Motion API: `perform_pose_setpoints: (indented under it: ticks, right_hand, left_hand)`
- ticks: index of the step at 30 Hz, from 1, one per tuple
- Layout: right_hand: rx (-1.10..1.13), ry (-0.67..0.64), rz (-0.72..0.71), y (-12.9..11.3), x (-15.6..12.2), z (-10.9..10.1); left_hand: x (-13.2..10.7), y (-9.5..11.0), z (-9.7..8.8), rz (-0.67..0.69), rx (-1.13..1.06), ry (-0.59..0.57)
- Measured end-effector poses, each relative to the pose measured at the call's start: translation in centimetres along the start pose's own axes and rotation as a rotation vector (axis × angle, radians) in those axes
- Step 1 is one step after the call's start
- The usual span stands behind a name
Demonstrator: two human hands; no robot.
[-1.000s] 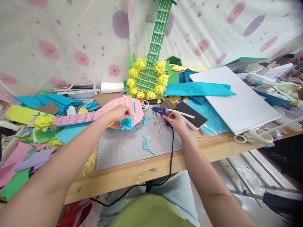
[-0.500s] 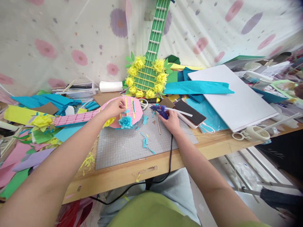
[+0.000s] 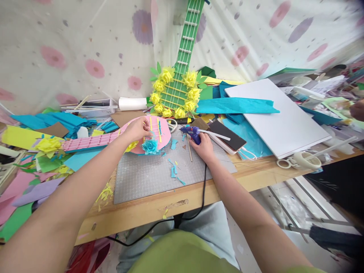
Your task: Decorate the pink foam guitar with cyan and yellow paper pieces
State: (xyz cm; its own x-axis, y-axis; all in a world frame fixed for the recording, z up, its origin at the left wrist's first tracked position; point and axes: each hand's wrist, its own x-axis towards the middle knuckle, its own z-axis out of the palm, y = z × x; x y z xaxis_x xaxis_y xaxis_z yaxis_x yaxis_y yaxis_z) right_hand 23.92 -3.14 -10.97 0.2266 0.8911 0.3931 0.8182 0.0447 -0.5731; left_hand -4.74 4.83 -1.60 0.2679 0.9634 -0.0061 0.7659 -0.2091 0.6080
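My right hand [image 3: 203, 146] is wrapped round a purple-blue glue gun [image 3: 193, 131], its nozzle pointing left and a white glue stick poking out the back. Over the pink paper guitar [image 3: 165, 127], my left hand [image 3: 139, 129] is closed in a pinch. A small light-blue paper piece [image 3: 152, 134] shows at its fingertips, partly hidden by them. Just below lies a blue paper flower [image 3: 150, 146] on the guitar's edge; a yellow flower [image 3: 131, 146] is half covered by my left wrist. The guitar's pink neck [image 3: 91, 141] stretches left.
A green paper guitar [image 3: 176, 93] with yellow flowers leans at the back. Blue scraps [image 3: 173, 172] and a thin stick [image 3: 189, 148] lie on the grey cutting mat [image 3: 148, 182]. A black phone [image 3: 227, 134], white board [image 3: 278, 117] and tape roll [image 3: 308, 160] are to the right. The glue gun's cord [image 3: 204, 189] hangs over the table edge.
Both hands stay nearly in place, the left still pinching over the pink guitar and the right still holding the glue gun. The view has shifted very slightly.
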Motion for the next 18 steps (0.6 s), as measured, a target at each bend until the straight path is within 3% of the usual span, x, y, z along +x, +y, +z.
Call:
perform_pose_setpoints:
  ticks: [10, 18]
  right_hand:
    - [-0.020, -0.052, 0.033, -0.13, 0.02, -0.19]
    - [-0.023, -0.050, 0.023, -0.22, 0.03, -0.28]
  left_hand:
    - [-0.46, 0.92, -0.33, 0.018, 0.038, 0.045]
    - [-0.42, 0.33, -0.48, -0.083, -0.199, -0.036]
